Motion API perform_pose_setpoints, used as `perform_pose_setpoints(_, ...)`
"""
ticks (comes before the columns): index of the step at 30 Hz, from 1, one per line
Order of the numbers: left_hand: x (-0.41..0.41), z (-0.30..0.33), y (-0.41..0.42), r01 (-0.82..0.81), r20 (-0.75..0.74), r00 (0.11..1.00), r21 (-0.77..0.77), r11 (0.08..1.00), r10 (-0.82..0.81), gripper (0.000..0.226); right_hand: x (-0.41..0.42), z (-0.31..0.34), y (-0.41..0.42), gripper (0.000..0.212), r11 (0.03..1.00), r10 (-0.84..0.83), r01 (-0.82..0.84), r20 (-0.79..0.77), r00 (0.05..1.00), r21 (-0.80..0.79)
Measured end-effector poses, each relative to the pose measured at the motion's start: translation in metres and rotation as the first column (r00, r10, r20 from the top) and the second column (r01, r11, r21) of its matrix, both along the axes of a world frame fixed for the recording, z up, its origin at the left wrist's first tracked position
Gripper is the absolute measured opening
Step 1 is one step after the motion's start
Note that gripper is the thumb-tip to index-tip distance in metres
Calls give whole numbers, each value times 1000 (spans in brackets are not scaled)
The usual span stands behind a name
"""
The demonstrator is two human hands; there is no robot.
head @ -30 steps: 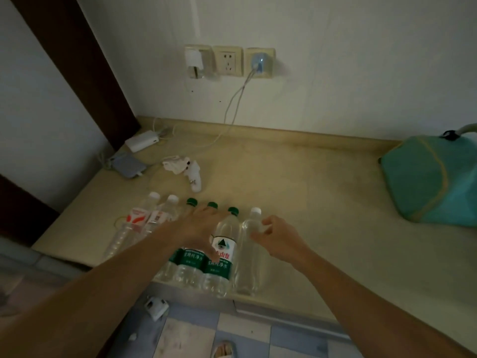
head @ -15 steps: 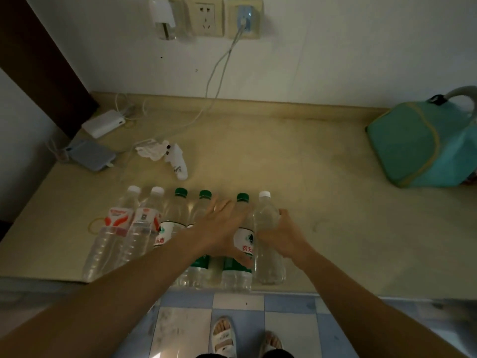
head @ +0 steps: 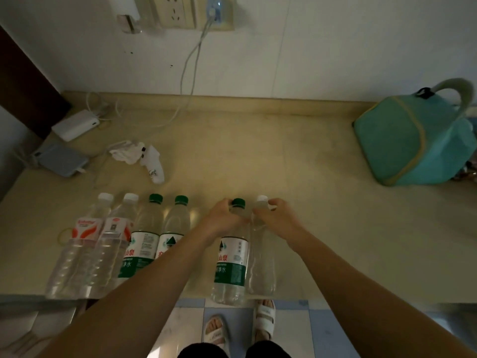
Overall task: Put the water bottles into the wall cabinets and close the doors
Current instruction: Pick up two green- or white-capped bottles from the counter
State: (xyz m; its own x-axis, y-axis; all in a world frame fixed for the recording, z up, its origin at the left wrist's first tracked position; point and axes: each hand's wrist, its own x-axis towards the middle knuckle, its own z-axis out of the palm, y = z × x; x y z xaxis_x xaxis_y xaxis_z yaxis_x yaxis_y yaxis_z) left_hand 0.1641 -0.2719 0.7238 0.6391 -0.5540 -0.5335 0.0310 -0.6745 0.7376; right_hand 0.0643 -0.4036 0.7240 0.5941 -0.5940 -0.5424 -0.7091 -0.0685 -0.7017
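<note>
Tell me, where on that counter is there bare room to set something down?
The widest bare stretch of the counter lies between the crumpled white cloth and the teal bag, behind the bottle caps. Another lies right of the clear bottle. The front left is crowded with four bottles; the far left corner holds chargers and cables.

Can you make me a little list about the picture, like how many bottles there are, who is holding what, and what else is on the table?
bottles on counter: six, standing in a row
left hand: grips neck of green-capped bottle
right hand: grips neck of unlabelled white-capped bottle
untouched bottles: two red-label, two green-label
other things: teal bag, white power bank, grey device
cabinets: not in view
</note>
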Motion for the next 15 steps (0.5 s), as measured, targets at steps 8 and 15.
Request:
perform_pose_setpoints(8,11,6,-4,-189,-52,982,-171,967,183,40,35,-11,-20,3,991,-102,89,142,985,99)
perform_pose_setpoints(15,39,60,10,-197,198,939,-359,912,281,31,35,61,-26,34,1000,-7,5,415,910,7)
